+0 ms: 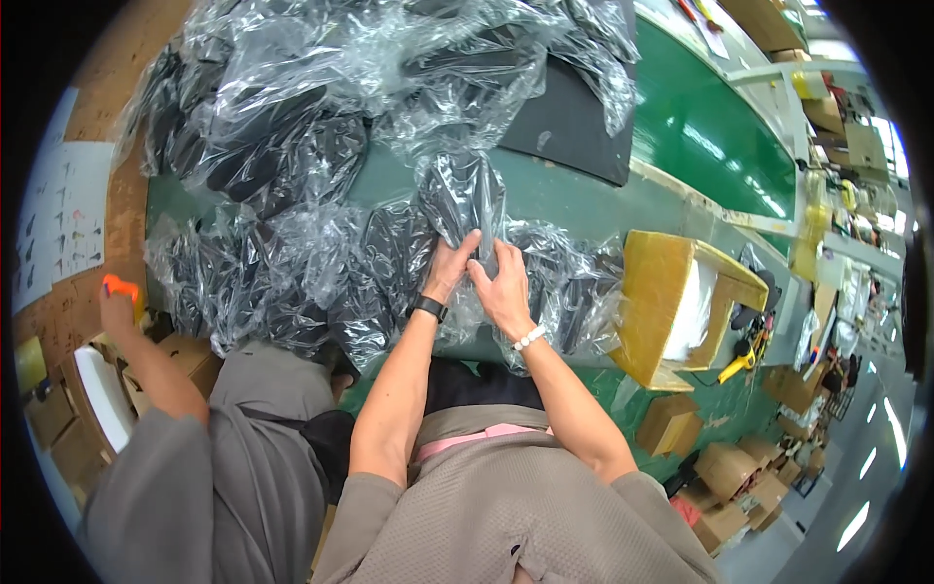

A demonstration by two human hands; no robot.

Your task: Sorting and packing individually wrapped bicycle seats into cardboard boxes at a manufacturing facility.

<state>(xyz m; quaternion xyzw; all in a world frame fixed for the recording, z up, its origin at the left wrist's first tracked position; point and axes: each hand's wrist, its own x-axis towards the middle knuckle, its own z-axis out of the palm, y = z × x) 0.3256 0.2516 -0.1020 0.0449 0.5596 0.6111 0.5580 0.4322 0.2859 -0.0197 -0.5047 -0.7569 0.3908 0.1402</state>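
In front of me on the green table (384, 175), both hands close around a dark item in a clear plastic bag (462, 190). My left hand (449, 268), with a black band on its wrist, grips the bag's near left side. My right hand (503, 289), with a white bead bracelet, takes its near right side, thumb toward the left hand. The item's exact kind is hidden by the shiny film. A row of similar dark bagged items (282, 263) lies along the near edge on both sides of my hands.
A large heap of bagged dark items (292, 97) covers the far side, beside a flat black board (574, 122). On the right stands an open, yellow-taped box (657, 302), near a yellow tool (744, 355). At left, a co-worker's hand (119, 307) holds an orange object (122, 286).
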